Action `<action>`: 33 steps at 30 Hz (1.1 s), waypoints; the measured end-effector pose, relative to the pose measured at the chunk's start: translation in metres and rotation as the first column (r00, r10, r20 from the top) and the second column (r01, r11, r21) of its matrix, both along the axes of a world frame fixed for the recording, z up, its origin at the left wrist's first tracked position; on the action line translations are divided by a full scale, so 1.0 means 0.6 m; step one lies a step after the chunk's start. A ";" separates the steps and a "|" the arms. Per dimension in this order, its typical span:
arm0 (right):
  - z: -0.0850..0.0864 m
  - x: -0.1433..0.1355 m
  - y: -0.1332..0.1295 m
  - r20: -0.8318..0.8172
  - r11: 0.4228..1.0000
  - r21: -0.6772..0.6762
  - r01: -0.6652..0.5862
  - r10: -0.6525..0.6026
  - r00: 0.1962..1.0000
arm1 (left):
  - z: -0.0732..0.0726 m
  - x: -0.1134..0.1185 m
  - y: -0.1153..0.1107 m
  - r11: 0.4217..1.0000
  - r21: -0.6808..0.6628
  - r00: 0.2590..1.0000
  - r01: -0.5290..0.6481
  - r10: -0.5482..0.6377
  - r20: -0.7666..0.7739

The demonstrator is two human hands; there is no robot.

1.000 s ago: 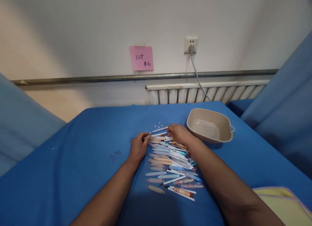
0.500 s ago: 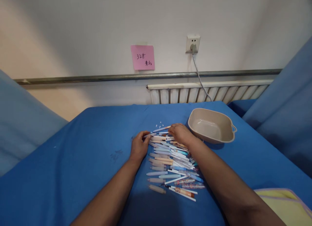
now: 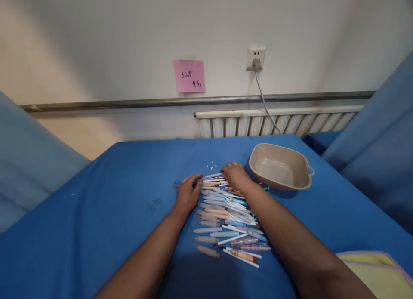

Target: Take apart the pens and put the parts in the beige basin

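In the head view, our blue cloth-covered table [image 3: 129, 183] has its far edge across the middle of the frame, below a white ribbed radiator [image 3: 245, 123]; its side edges slope down to the left and right. The widest stretch of blue cloth for moving lies left of our left hand [image 3: 187, 195]. On the right, the beige plastic basin [image 3: 280, 165] sits just beside our right hand [image 3: 236, 176], narrowing the room there.

The pile of slim pens and white sticks [image 3: 226, 213] lies at center and lower center, between our forearms. Our hands are apart at its top, fingers curled at opposite ends of a pale slender pen [image 3: 212, 176]; fingers hide its ends, so we cannot tell whether either hand grips it.

We count one basin, four tiny white bits [image 3: 212, 167] above the pile, one pink paper note [image 3: 189, 76] at upper center, one white wall socket [image 3: 256, 58] at upper right and one yellow cloth with purple edging [image 3: 376, 271] at lower right. The pens and sticks overlap too much for a count.
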State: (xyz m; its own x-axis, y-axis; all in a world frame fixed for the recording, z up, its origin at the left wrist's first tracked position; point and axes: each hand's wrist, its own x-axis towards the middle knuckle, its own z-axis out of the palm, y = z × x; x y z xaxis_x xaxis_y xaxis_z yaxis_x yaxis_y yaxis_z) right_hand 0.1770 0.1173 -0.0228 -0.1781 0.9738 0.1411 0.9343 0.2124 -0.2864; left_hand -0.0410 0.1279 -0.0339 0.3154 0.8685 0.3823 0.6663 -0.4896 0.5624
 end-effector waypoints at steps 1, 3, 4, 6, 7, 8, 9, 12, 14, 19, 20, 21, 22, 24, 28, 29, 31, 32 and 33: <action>-0.001 0.000 0.001 -0.004 1.000 -0.004 0.004 -0.005 1.000 | 0.000 0.000 0.000 1.000 0.005 1.000 0.003 -0.003 -0.002; -0.001 0.002 0.001 -0.019 1.000 -0.012 0.003 -0.003 1.000 | -0.001 -0.001 0.000 1.000 0.016 1.000 0.010 -0.010 -0.004; 0.000 0.003 0.000 -0.031 1.000 -0.015 -0.002 0.002 1.000 | -0.001 -0.002 0.001 1.000 0.022 1.000 0.012 -0.011 -0.004; 0.004 0.007 -0.001 -0.061 1.000 -0.017 -0.016 0.015 0.998 | 0.000 -0.002 0.001 0.999 0.036 1.000 0.006 -0.006 -0.002; 0.007 0.008 -0.002 -0.080 1.000 -0.017 -0.025 0.023 0.996 | 0.002 -0.003 0.001 0.999 0.043 1.000 -0.001 0.001 0.000; 0.010 0.010 -0.003 -0.102 0.999 -0.018 -0.038 0.036 0.994 | 0.003 -0.003 0.001 0.999 0.052 1.000 -0.006 0.006 0.004; 0.014 0.010 -0.005 -0.126 0.998 -0.020 -0.057 0.054 0.991 | 0.005 -0.003 0.001 0.998 0.063 1.000 -0.006 0.005 0.010; 0.023 0.007 -0.011 -0.205 0.988 -0.035 -0.154 0.143 0.968 | 0.011 -0.002 -0.003 0.996 0.080 0.999 0.043 -0.045 0.020; 0.026 0.001 -0.015 -0.254 0.975 -0.041 -0.220 0.203 0.946 | 0.015 0.000 -0.006 0.995 0.065 0.996 0.081 -0.083 0.018; 0.027 -0.013 -0.019 -0.343 0.962 -0.013 -0.271 0.251 0.905 | 0.023 0.003 -0.013 0.999 0.015 0.999 0.044 -0.044 0.015; 0.028 -0.015 -0.019 -0.353 0.963 -0.002 -0.270 0.252 0.901 | 0.025 0.002 -0.014 1.000 0.003 1.000 0.020 -0.020 0.017; 0.028 -0.016 -0.019 -0.362 0.963 0.011 -0.268 0.254 0.897 | 0.027 0.002 -0.015 1.000 -0.007 1.000 -0.004 0.004 0.020; 0.028 -0.017 -0.019 -0.368 0.963 0.024 -0.267 0.257 0.893 | 0.029 0.002 -0.016 1.000 -0.014 0.999 -0.026 0.026 0.026; 0.029 -0.016 -0.020 -0.376 0.963 0.048 -0.265 0.263 0.889 | 0.032 0.003 -0.018 0.998 -0.005 0.997 -0.059 0.059 0.044; 0.029 -0.011 -0.021 -0.387 0.966 0.073 -0.248 0.257 0.885 | 0.036 0.006 -0.024 0.996 0.077 0.998 0.035 -0.039 0.057; 0.029 -0.011 -0.021 -0.390 0.966 0.078 -0.248 0.259 0.884 | 0.035 0.007 -0.024 0.996 0.073 0.997 0.057 -0.061 0.057; 0.030 -0.010 -0.021 -0.392 0.963 0.088 -0.257 0.270 0.879 | 0.035 0.006 -0.024 0.999 0.022 0.997 0.042 -0.043 0.064; 0.030 -0.010 -0.021 -0.392 0.961 0.092 -0.262 0.277 0.877 | 0.034 0.005 -0.023 1.000 -0.006 0.998 0.014 -0.014 0.068; 0.030 -0.010 -0.021 -0.391 0.959 0.096 -0.267 0.283 0.876 | 0.034 0.004 -0.022 1.000 -0.028 0.998 -0.012 0.014 0.068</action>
State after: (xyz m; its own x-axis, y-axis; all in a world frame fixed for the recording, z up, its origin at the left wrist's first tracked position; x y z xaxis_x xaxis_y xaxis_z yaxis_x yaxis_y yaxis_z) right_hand 0.1712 0.1049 -0.0047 -0.3592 0.8864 0.2920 0.6466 0.4620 -0.6070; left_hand -0.0384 0.1145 -0.0136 0.2783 0.8829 0.3782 0.6319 -0.4648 0.6202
